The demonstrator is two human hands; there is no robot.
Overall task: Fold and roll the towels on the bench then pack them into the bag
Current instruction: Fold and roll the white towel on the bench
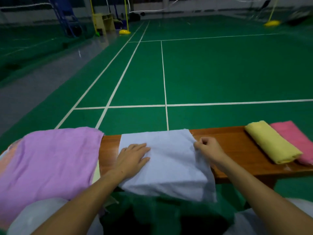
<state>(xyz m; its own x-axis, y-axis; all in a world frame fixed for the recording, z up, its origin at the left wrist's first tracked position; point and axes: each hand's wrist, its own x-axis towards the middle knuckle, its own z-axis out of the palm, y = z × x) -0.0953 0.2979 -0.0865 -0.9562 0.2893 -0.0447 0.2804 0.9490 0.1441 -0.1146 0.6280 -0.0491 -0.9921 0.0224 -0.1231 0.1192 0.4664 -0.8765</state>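
Observation:
A light blue towel (171,160) lies folded across the wooden bench (237,150), its near part hanging over the front edge. My left hand (133,158) presses flat on its left side with fingers spread. My right hand (208,148) pinches the towel's right edge. A purple towel (49,160) is spread flat on the bench's left end, over other cloth. On the right end lie a rolled yellow towel (271,143) and, behind it, a rolled pink towel (293,139). A dark green bag (169,216) sits open below the bench between my knees.
Beyond the bench stretches a green court floor (220,73) with white lines. Yellow net posts (125,31) and a wooden cabinet (105,22) stand far back. My knees in pale trousers flank the bag.

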